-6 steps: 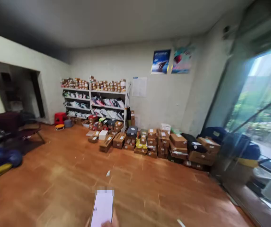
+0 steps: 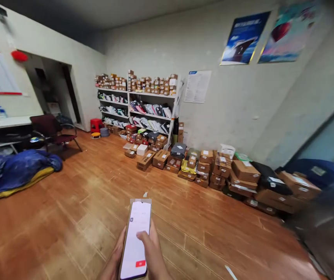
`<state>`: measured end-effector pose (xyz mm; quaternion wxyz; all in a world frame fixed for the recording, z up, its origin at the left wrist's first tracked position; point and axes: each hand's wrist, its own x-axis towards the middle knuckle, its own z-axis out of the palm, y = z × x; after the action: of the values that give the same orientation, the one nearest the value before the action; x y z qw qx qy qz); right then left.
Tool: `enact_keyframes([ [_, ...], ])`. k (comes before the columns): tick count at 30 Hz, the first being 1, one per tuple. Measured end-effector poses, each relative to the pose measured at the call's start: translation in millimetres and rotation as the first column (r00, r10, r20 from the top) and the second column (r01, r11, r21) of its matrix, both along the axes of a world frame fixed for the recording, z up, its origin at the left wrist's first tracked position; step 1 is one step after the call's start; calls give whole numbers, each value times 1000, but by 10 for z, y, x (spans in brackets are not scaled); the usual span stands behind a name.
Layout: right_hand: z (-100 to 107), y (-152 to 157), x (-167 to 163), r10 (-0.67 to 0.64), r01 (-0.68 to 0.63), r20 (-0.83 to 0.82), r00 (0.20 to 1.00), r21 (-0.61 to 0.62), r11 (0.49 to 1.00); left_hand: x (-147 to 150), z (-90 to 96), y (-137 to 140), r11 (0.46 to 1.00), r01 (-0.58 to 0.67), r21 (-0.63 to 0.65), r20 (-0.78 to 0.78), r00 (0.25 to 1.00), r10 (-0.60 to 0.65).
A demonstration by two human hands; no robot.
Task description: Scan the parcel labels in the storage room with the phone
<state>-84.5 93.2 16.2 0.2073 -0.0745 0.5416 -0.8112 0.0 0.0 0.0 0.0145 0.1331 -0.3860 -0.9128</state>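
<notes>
Centrally, low in the view: one smartphone (image 2: 132,249), held above the floor (image 2: 82,233), its screen angled up to the wearer, presumably for easy reading.

Left hand (image 2: 115,254): grasping the phone along its left edge.

Right hand (image 2: 155,254): grasping the right side, thumb over the screen — pressing or merely hovering, cannot tell. The two-sided hold likely steadies the phone and leaves that thumb free.

Shelving rack (image 2: 152,94): small boxes on top, slim parcels (image 2: 155,125) leaning in rows below, probably to save space. Cartons (image 2: 161,158): stacked on the floor near the wall, seemingly too bulky for shelves.

Materials: phone, a slim slab with rounded corners, display pale with one red block; cartons, square-edged brown cardboard; parcels, flat, in white and dark wrapping; floor, wood-toned, pale-jointed; blue cover (image 2: 21,169), crumpled, yellow-edged — fabric or plastic, unclear.
</notes>
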Motion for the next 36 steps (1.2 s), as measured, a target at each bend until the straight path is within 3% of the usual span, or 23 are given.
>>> enact_keyframes([
  [5,95,-233,-455,42,-43,16,999,39,998,-430,9,-209,997,-28,65,-49,998,31],
  [9,92,-409,-790,170,-169,8,985,-47,984,-764,-103,-600,997,-44,64,-30,999,46],
  [12,129,-605,-1045,263,-264,-23,965,-84,961,-1075,-62,-933,998,4,67,-12,1000,-4],
  [16,213,-1058,-1387,248,-247,1,969,-87,965,-1479,120,-1356,997,-48,58,25,999,47],
  [20,202,-1663,-1711,223,-219,48,974,-89,972,-1802,287,-1828,1000,12,-21,66,998,-10],
  [24,73,-2225,-1975,160,-159,-31,987,35,987,-2069,396,-2324,998,41,-40,71,997,-38],
  [29,79,-2670,-2254,247,-247,-36,968,-17,969,-2320,389,-2887,997,44,-66,82,996,-38],
  [36,114,-3173,-2674,317,-318,-10,948,-21,948,-2648,388,-3481,991,117,66,32,992,-120],
])
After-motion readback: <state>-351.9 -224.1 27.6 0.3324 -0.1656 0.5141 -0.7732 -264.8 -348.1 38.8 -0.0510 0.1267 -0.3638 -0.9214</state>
